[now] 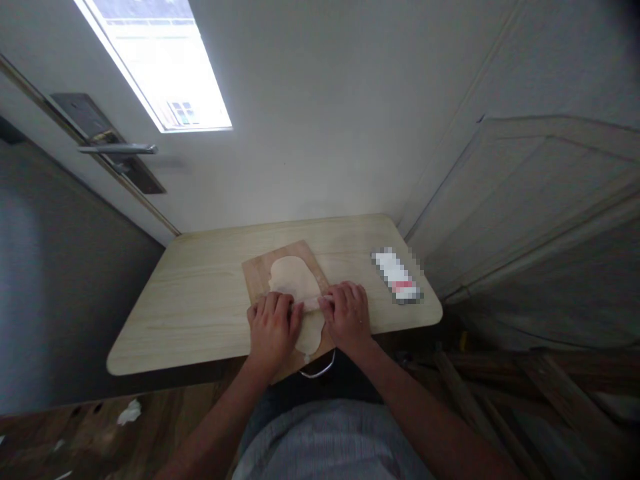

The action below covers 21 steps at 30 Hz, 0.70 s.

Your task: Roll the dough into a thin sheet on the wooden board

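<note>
A flat sheet of pale dough (293,277) lies stretched along a wooden board (257,273) on a light wooden table (200,300). A wooden rolling pin (311,304) lies across the dough, mostly hidden by my hands. My left hand (273,327) presses palm down on its left end, and my right hand (347,315) presses on its right end. Both hands are near the table's front edge, fingers curled over the pin.
A small blurred object (397,275) lies on the table at the right. A door with a metal handle (117,149) stands at the left, a pale wall behind. Wooden slats (465,393) lie on the floor at the right, paper scraps (129,412) at the left.
</note>
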Tool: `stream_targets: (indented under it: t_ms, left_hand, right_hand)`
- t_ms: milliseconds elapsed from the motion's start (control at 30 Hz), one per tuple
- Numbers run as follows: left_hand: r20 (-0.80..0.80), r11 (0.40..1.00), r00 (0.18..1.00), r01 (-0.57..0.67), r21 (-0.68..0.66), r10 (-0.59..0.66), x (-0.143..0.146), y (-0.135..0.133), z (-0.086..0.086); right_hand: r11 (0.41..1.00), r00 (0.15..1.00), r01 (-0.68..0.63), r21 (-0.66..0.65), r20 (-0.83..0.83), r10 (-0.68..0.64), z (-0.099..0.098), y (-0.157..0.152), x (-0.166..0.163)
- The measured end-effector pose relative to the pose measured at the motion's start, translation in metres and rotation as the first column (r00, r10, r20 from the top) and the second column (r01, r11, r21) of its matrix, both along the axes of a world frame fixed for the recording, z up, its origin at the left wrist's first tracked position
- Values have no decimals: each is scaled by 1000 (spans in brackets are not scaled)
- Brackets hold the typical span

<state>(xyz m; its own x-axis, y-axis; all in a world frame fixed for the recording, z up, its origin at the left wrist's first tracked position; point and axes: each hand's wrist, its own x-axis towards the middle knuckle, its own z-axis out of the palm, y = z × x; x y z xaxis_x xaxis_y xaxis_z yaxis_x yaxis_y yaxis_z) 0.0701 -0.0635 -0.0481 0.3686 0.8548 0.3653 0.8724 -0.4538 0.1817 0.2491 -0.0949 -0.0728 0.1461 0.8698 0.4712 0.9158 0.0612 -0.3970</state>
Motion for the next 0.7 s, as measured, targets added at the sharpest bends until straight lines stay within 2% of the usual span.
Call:
stream_targets:
  t_ms: [267,433,700]
  left_hand:
    - [-17,1000,1000,6,14,-5,1,-18,-3]
    - [-26,999,999,41,3,-41,-3,-5,1]
    - [-42,996,996,85,30,-84,-7,22,-3]
  right_hand:
    - [1000,1000,-6,-13,17,7,0,-16,6]
    - [999,996,39,-16,81,-38,6,-2,7]
    - [997,994,71,31,76,-74,3,11,4]
